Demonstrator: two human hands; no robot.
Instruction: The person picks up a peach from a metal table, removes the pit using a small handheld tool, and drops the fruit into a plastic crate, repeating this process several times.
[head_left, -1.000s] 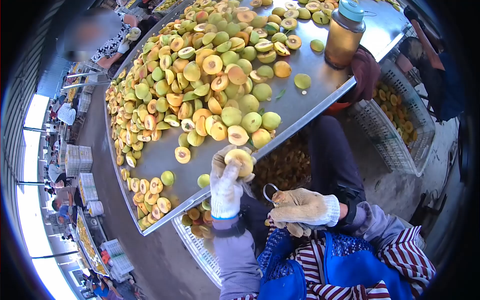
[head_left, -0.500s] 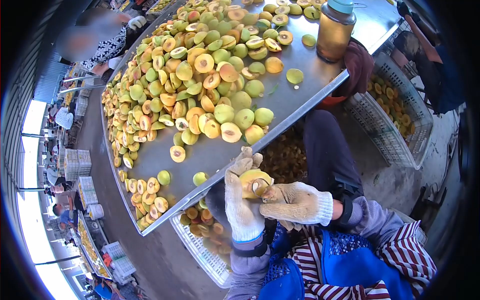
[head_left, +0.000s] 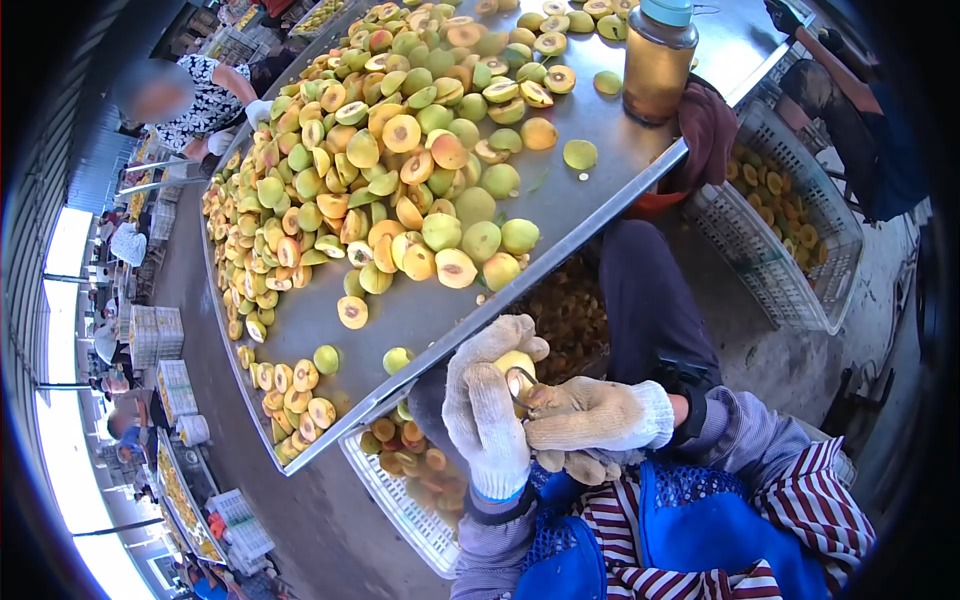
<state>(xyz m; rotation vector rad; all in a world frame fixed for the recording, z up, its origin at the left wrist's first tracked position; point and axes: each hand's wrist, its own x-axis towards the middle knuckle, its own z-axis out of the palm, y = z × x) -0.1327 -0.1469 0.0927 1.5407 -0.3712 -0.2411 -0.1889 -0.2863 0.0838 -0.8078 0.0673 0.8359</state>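
Observation:
My left hand (head_left: pixel 487 400), in a worn knitted glove, is wrapped round a yellow fruit half (head_left: pixel 516 366) just off the table's near edge. My right hand (head_left: pixel 590 418), gloved too, is closed on a small tool whose curved metal tip (head_left: pixel 518 383) meets the cut face of the fruit. Most of the tool is hidden by the glove. Beyond my hands, a large heap of halved green and orange fruit (head_left: pixel 400 133) covers much of the metal table (head_left: pixel 400 308).
A lidded jar of amber liquid (head_left: pixel 658 65) and a dark red cloth (head_left: pixel 708 135) are at the table's right edge. Crates of fruit stand right (head_left: pixel 715 225) and below (head_left: pixel 400 510). Co-workers are at upper left (head_left: pixel 205 100) and upper right (head_left: pixel 880 130).
The fingers of my left hand have curled further over the fruit, covering more of it. The co-worker at upper left has shifted, a gloved hand now by the heap. The view has shifted slightly.

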